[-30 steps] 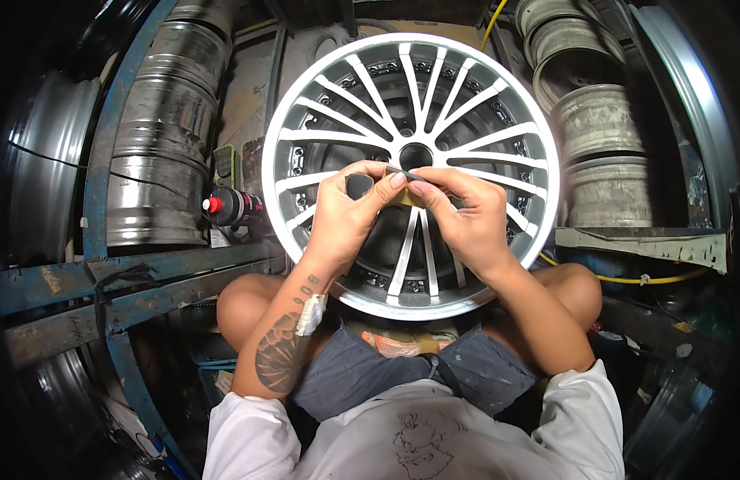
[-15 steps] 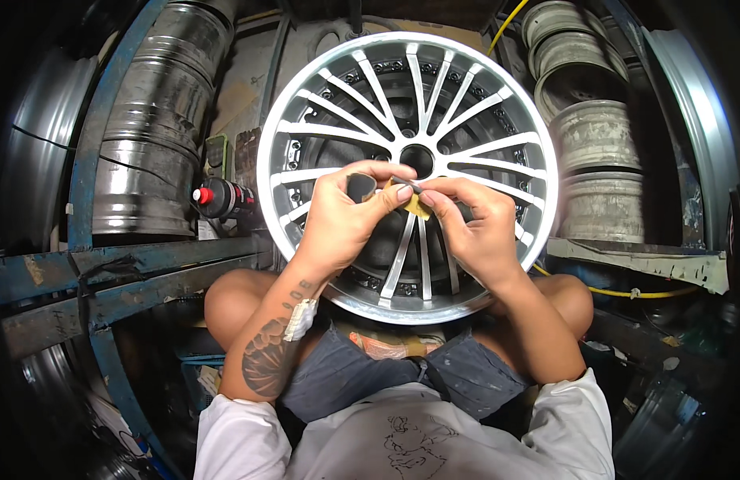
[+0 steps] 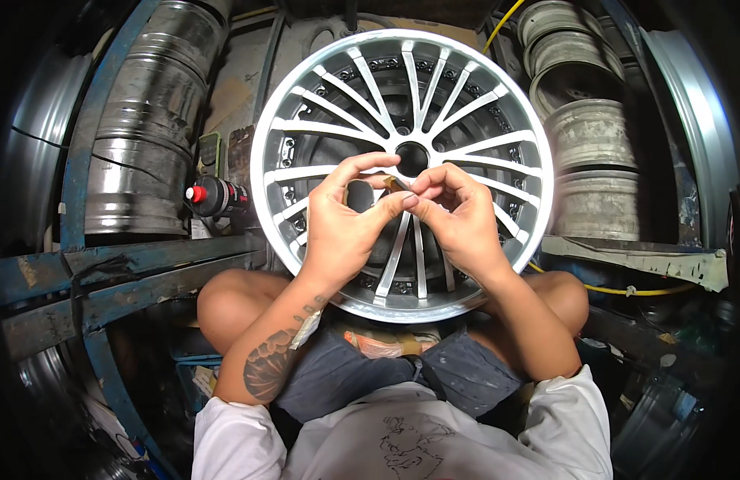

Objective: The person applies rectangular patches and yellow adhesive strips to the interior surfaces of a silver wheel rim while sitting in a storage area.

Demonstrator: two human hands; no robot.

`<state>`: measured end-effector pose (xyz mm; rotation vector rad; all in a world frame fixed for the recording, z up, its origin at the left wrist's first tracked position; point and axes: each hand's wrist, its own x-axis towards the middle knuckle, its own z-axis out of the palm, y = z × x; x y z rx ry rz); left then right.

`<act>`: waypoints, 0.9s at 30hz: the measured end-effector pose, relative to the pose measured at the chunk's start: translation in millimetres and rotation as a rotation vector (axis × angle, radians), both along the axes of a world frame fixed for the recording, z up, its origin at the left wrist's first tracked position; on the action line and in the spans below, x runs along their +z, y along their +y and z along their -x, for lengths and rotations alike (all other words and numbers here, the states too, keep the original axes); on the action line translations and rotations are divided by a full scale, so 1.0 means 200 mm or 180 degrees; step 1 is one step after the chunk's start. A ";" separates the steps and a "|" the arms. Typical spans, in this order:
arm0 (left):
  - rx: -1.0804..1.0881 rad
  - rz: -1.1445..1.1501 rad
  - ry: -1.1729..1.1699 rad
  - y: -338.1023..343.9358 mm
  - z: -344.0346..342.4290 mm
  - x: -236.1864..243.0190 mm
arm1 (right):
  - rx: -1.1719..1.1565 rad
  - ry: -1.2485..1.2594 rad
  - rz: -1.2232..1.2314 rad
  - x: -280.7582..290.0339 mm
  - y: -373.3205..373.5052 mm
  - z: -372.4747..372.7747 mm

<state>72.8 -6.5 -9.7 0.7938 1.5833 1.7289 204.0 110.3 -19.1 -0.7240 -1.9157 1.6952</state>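
Observation:
A large silver multi-spoke wheel (image 3: 540, 165) lies face up over my bent legs. Near its centre hole, my left hand (image 3: 340, 232) grips a small bent sheet (image 3: 359, 194), dark grey with a yellowish side, that looks like abrasive paper. The fingers of my right hand (image 3: 459, 222) are curled and pinched at the sheet's right end, their tips almost touching my left thumb. Both hands are over the lower spokes; part of the sheet is hidden behind the fingers.
Stacks of bare metal rims (image 3: 150, 120) stand on the left and more scuffed rims (image 3: 595, 132) on the right, within metal frames (image 3: 158, 264). A black bottle with a red cap (image 3: 218, 194) lies left of the wheel. A yellow hose (image 3: 610, 288) runs at lower right.
The sheet's yellow side, plainly visible half a second ago, is now mostly covered. My right fingers have curled further in and my right hand has shifted left. The view has shifted slightly.

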 end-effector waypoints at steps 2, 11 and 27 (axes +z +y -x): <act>0.0007 -0.0173 -0.0374 0.00 -0.01 -0.02 | -0.0005 0.0376 0.0595 0.00 -0.02 0.00; -0.0223 -0.0053 -0.0152 -0.01 0.00 0.03 | 0.0321 -0.0049 0.0315 0.04 0.00 -0.03; 0.0040 -0.0226 -0.0222 -0.07 0.09 0.05 | 0.0354 0.0577 -0.0273 -0.02 -0.02 0.07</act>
